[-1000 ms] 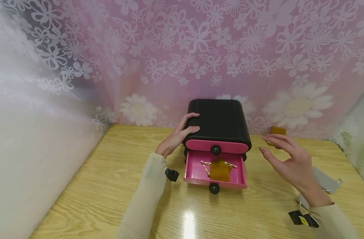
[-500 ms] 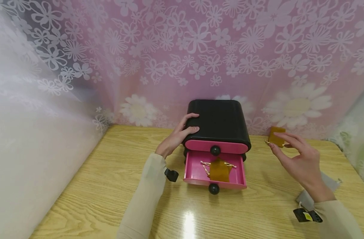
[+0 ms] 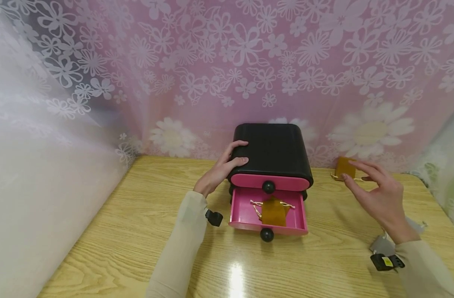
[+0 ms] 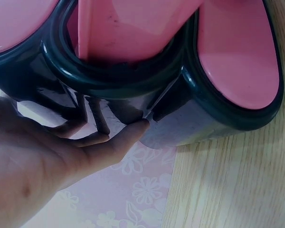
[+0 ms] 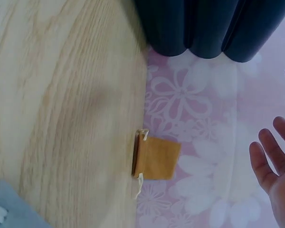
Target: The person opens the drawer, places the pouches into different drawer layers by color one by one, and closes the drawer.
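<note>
My left hand rests on the left side and top edge of a small black drawer chest; in the left wrist view its fingers press against the chest's glossy side. The pink middle drawer is pulled out, with brown drawstring pouches inside. My right hand hovers at the right, thumb and fingers spread, holding nothing. Just beyond its fingertips, a brown drawstring pouch leans on the backdrop at the table's back edge. The right wrist view shows that pouch apart from the fingers.
Grey pouches lie on the wooden table under the right wrist, partly hidden by the forearm. The top pink drawer is pushed in. A flowered pink curtain hangs behind the table.
My right hand has moved right, away from the brown pouch at the back, which now shows more fully. My left hand and the drawer chest have stayed put.
</note>
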Action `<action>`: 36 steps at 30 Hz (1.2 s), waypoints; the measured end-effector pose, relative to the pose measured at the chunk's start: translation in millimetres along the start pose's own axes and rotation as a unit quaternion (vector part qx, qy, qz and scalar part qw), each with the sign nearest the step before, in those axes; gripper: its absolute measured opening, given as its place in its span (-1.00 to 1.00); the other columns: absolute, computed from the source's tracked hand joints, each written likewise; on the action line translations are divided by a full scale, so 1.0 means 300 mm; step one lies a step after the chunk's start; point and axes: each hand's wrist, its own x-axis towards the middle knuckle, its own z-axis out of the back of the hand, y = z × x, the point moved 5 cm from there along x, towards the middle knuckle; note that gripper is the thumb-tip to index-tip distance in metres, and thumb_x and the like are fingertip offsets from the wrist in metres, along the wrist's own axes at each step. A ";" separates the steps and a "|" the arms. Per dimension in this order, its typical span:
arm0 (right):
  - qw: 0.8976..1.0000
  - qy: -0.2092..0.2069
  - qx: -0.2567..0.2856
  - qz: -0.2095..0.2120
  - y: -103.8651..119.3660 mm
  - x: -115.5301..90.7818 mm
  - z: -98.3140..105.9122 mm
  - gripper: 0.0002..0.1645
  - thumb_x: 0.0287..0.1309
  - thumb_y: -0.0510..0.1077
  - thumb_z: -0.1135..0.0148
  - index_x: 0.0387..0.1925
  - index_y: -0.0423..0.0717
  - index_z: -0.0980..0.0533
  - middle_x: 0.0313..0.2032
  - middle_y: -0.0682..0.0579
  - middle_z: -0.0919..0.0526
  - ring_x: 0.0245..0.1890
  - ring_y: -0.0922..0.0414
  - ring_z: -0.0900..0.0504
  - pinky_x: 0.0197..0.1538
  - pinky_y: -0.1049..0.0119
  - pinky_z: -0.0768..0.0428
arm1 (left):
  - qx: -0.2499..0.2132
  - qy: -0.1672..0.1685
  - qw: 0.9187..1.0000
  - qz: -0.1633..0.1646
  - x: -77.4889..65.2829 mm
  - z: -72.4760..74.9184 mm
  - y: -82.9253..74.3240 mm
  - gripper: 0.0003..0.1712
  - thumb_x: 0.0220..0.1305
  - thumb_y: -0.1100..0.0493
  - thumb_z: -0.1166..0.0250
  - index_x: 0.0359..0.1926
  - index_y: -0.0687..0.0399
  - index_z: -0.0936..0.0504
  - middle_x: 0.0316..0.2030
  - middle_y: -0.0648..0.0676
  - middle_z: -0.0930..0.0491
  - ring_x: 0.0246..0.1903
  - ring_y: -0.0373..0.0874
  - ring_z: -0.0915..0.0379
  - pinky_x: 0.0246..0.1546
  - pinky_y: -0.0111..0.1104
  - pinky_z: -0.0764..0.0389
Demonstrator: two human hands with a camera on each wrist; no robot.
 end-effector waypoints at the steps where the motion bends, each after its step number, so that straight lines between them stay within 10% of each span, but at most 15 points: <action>1: 1.000 0.000 0.001 -0.002 -0.007 0.000 0.000 -0.47 -0.03 -0.38 -0.51 0.08 -0.18 -0.69 0.08 0.44 -0.58 0.04 0.71 -0.47 -0.02 0.81 -0.35 | 0.000 0.000 1.000 0.000 0.000 0.000 0.000 -0.47 0.47 -0.07 -0.15 0.39 -0.53 -0.30 0.42 -0.08 -0.24 0.29 -0.05 -0.41 0.43 -0.02 -0.33; 36: 0.985 0.069 -0.034 -0.155 -0.306 -0.029 -0.021 -0.48 0.21 -0.11 -0.45 0.20 -0.12 -0.63 -0.06 0.69 -0.40 -0.12 0.72 -0.42 -0.21 0.87 -0.35 | 0.023 -0.006 1.000 0.007 -0.003 0.001 0.002 -0.47 0.45 -0.13 -0.16 0.36 -0.65 -0.29 0.49 -0.21 -0.09 0.39 -0.07 -0.25 0.47 0.06 -0.23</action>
